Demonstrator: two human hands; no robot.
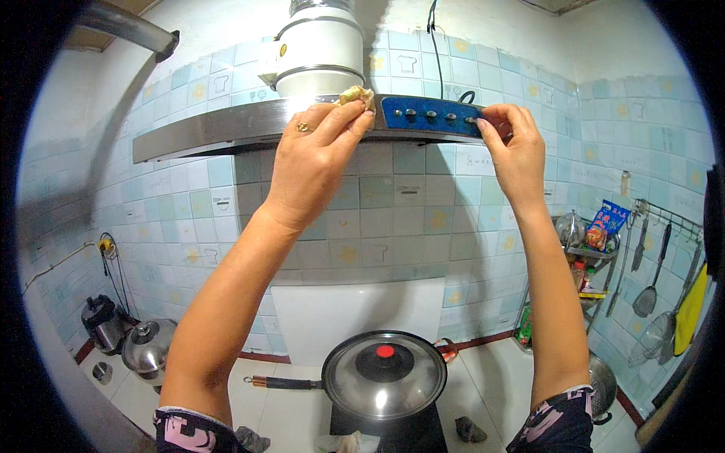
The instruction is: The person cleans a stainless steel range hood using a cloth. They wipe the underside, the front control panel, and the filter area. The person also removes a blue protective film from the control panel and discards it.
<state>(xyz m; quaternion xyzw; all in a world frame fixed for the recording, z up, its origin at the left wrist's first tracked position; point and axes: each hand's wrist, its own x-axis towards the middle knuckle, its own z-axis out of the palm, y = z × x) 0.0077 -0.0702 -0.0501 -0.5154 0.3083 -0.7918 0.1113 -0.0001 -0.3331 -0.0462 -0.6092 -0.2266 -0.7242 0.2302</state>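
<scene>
My left hand is raised to the stainless-steel range hood, gripping a crumpled yellowish cloth against its front near the top edge. My right hand is at the right end of the blue control panel. Its thumb and fingers close around that end, beside the last of several small knobs. Part of the panel's corner is hidden behind the fingers.
Below stands a lidded wok on a black cooktop, its handle pointing left. A steel pot and an electric appliance sit at left. Utensils such as a spatula hang at right, near a shelf rack. A cable dangles above the hood.
</scene>
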